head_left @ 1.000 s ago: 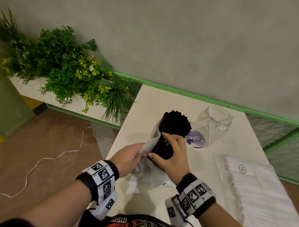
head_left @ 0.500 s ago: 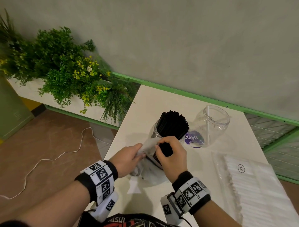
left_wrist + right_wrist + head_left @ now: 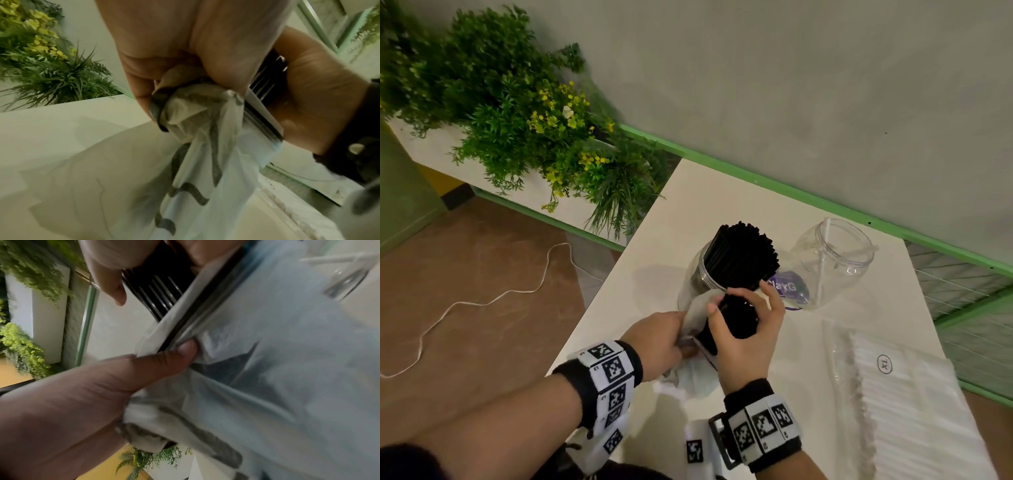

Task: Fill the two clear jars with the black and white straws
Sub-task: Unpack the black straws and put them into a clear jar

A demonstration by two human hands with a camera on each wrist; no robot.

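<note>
the black straws (image 3: 739, 257) stand bunched with their lower ends in the left clear jar (image 3: 697, 277) near the table's (image 3: 688, 205) left edge. right hand (image 3: 744, 337) grasps the bundle; left hand (image 3: 657, 342) clenches the plastic bag (image 3: 697, 375). second jar (image 3: 835, 260) near the far edge, white straws pack (image 3: 914, 411) at the right edge

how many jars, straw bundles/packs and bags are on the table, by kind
clear jars: 2 (one with black straws, one holding a single white straw)
black straw bundles: 1
packs of white straws: 1
plastic bags: 1, held by the left hand
total: 5
</note>
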